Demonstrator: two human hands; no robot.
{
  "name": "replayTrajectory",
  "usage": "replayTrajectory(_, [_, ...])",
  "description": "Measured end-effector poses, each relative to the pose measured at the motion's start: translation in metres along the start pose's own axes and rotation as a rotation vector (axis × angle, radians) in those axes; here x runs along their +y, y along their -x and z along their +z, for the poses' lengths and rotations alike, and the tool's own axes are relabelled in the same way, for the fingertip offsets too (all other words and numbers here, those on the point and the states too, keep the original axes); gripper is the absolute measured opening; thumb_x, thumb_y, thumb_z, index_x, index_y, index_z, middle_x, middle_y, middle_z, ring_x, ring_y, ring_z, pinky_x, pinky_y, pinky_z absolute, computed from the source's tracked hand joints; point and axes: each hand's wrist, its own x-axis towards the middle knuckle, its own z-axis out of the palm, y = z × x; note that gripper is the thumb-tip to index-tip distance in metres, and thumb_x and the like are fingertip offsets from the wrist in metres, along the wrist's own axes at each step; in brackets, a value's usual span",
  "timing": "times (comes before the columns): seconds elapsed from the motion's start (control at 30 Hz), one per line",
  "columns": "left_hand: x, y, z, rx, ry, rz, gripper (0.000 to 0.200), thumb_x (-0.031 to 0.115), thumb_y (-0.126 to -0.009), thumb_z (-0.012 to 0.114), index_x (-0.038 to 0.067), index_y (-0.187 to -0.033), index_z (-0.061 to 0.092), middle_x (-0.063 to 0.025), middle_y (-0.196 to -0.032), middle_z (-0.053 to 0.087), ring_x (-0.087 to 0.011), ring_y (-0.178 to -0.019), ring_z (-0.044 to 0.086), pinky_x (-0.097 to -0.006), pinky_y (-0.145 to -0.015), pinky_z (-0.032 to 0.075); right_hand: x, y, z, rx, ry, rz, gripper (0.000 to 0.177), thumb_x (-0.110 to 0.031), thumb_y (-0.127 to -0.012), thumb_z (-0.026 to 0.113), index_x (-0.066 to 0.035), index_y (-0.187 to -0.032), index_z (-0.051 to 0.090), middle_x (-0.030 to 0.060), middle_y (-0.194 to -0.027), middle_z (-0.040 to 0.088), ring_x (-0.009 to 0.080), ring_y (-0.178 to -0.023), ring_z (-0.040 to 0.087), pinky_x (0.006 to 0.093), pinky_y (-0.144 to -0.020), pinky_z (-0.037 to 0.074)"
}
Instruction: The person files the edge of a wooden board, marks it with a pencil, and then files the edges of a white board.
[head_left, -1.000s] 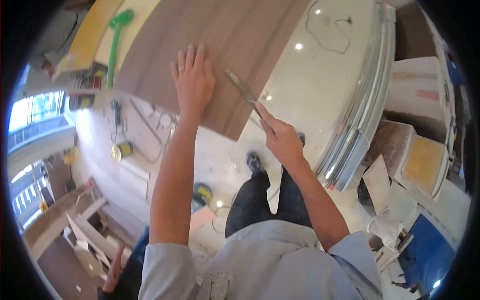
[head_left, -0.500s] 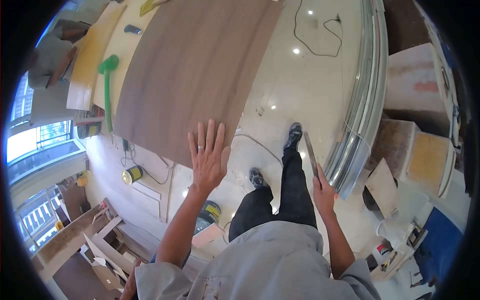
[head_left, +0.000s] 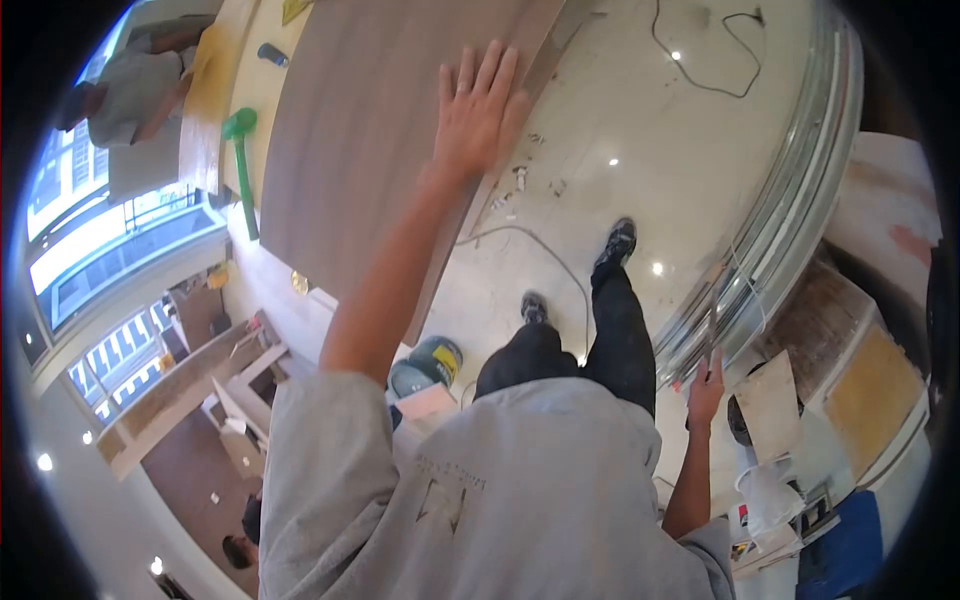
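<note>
A large brown wood-grain panel (head_left: pixel 350 130) lies on the work table. My left hand (head_left: pixel 475 125) rests flat near the panel's right edge, fingers stretched out and holding nothing. Down by my right side, my right hand (head_left: pixel 706 392) is closed around a long, thin, flat dark bar (head_left: pixel 714 308) that points away from me. Its exact kind is hard to make out against the metal strips behind it. A green mallet (head_left: pixel 240 125) lies left of the panel, with a small dark cylindrical object (head_left: pixel 272 55) above it.
Long metal profiles (head_left: pixel 800 200) lie along the right. A power cord (head_left: pixel 690 75) and a hose (head_left: pixel 535 238) cross the glossy floor. A bucket (head_left: pixel 425 368) stands near my legs. A co-worker in a grey shirt (head_left: pixel 145 95) is across the table; another person (head_left: pixel 245 540) is at lower left.
My left hand has slid forward along the panel, away from my body. My right hand with the bar has swung outward to the right. The view has shifted as I lean forward.
</note>
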Motion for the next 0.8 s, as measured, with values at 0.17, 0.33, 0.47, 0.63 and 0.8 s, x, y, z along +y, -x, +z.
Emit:
replayTrajectory(0.17, [0.001,-0.083,-0.012,-0.072,0.037,-0.050,0.065,0.038,-0.110,0.049,0.008,-0.167,0.040,-0.0188,-0.174,0.035,-0.0435,-0.162,0.026,-0.0568,-0.133,0.015,0.091,-0.049,-0.033,0.089,-0.020,-0.005,0.058,-0.030,-0.111,0.057,-0.009,-0.164,0.045,0.0153,-0.075,0.067,0.0242,-0.062,0.064,0.0430,-0.063,0.051])
replayTrajectory(0.33, [-0.008,-0.099,-0.007,0.032,0.068,-0.014,0.068,0.051,-0.112,0.039,0.015,-0.170,0.035,-0.0122,-0.175,0.035,-0.0456,-0.162,0.025,-0.0612,-0.132,0.013,0.107,-0.068,-0.057,0.106,-0.205,0.097,0.058,-0.032,-0.112,0.056,-0.010,-0.164,0.045,0.0052,-0.059,0.051,0.0150,-0.040,0.048,0.0359,-0.037,0.039])
replayTrajectory(0.47, [-0.003,-0.079,0.012,0.074,0.023,-0.471,0.071,0.052,-0.113,0.038,0.013,-0.172,0.030,-0.0151,-0.179,0.027,-0.0431,-0.165,0.019,-0.0573,-0.133,0.009,0.096,-0.084,-0.062,0.101,-0.189,0.066,0.054,-0.029,-0.111,0.057,-0.005,-0.159,0.050,0.0064,-0.063,0.056,0.0155,-0.044,0.052,0.0363,-0.042,0.042])
replayTrajectory(0.63, [0.014,-0.040,0.018,0.076,-0.078,-0.703,0.073,0.051,-0.114,0.036,0.006,-0.171,0.029,-0.0193,-0.179,0.023,-0.0449,-0.166,0.014,-0.0593,-0.133,0.005,0.061,-0.112,-0.058,0.062,-0.224,-0.154,0.048,-0.025,-0.110,0.059,-0.005,-0.154,0.056,0.0028,-0.059,0.050,0.0135,-0.039,0.048,0.0347,-0.037,0.038])
replayTrajectory(0.8, [0.015,-0.051,0.018,0.069,-0.122,-0.597,0.073,0.048,-0.112,0.043,0.003,-0.169,0.033,-0.0243,-0.176,0.028,-0.0509,-0.162,0.019,-0.0664,-0.130,0.009,-0.062,-0.127,-0.079,0.087,-0.079,-0.275,0.051,-0.023,-0.105,0.067,-0.002,-0.150,0.058,0.0085,-0.079,0.063,0.0189,-0.068,0.063,0.0365,-0.064,0.051])
